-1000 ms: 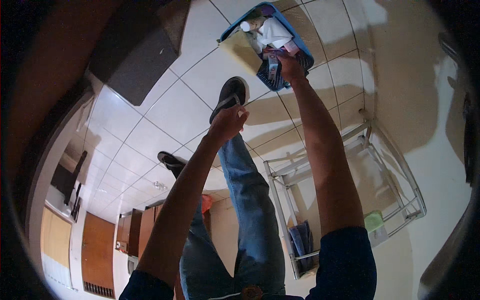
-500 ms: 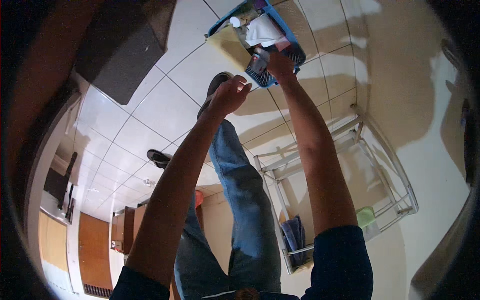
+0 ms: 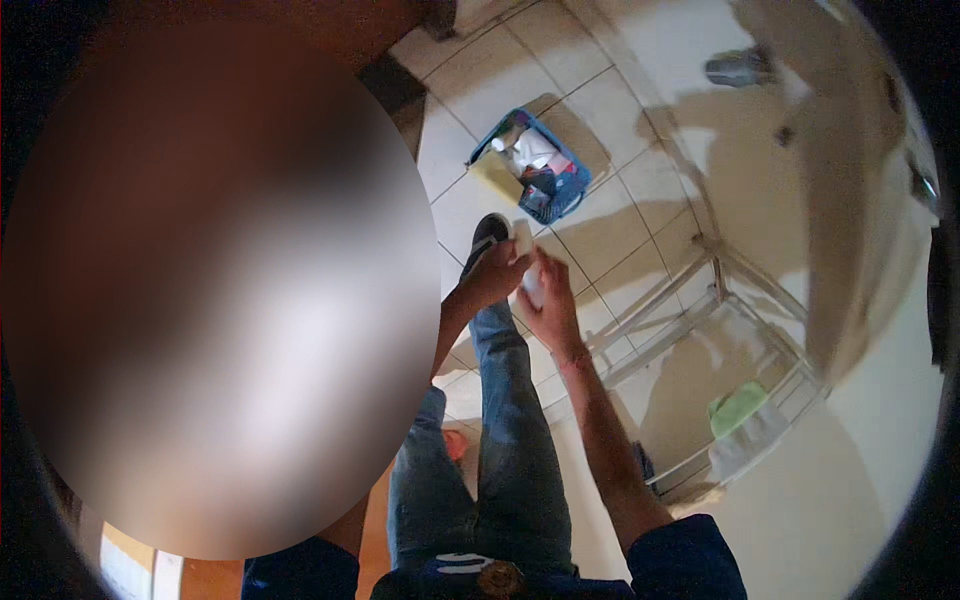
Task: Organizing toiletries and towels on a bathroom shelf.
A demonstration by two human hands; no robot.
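My left hand (image 3: 500, 268) has its fingers closed on the upper end of a pale, white object (image 3: 532, 288), perhaps a tube or small bottle; motion blur hides exactly what it is. My right hand (image 3: 550, 305) grips the same object from the right, just below my left. Both are above my jeans-clad leg (image 3: 502, 370) and dark sandal (image 3: 489, 230). Beyond them a blue basket (image 3: 578, 180) on the tiled floor holds a yellow cloth (image 3: 492, 175), white items and small packages.
A metal rack (image 3: 660, 320) with green cloth (image 3: 740, 405) and dark cloth stands at right beside the wall (image 3: 860, 450). A dark mat (image 3: 395, 90) shows at upper left of the tiled floor (image 3: 470, 70). A large blurred oval covers the left of the view.
My right hand has left the basket and come back toward my body, meeting my left hand on the white object. The view has shifted, and the basket appears lower and farther.
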